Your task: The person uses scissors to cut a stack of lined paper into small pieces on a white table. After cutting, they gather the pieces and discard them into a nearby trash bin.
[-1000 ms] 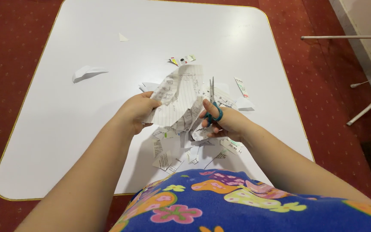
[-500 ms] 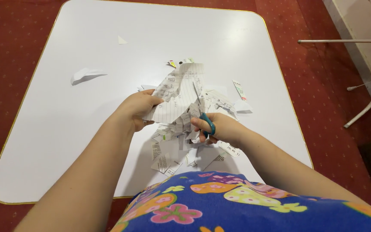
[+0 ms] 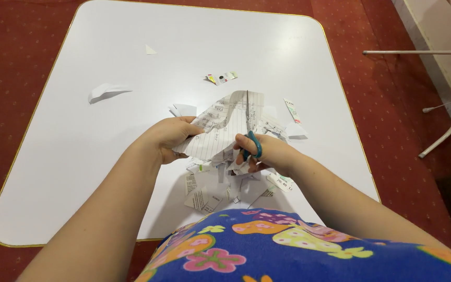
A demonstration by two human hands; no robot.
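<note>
**Scissors meet a limp lined sheet above the white table**

The left hand [image 3: 167, 138] pinches the lined sheet [image 3: 220, 125] at its near-left edge, fingers closed on the paper, holding it lifted above the white table [image 3: 79, 156]. The right hand [image 3: 267, 152] grips teal-handled scissors [image 3: 251, 138], fingers through the loops, blades pointing away along the sheet's right side; whether the blades are parted I cannot tell. The sheet looks light, thin and floppy, easily torn, so it probably handles best held taut close to the cut line. Cut scraps [image 3: 210, 196] lie on the table beneath both hands; a folded white piece [image 3: 105, 92] sits well to the left.
</note>
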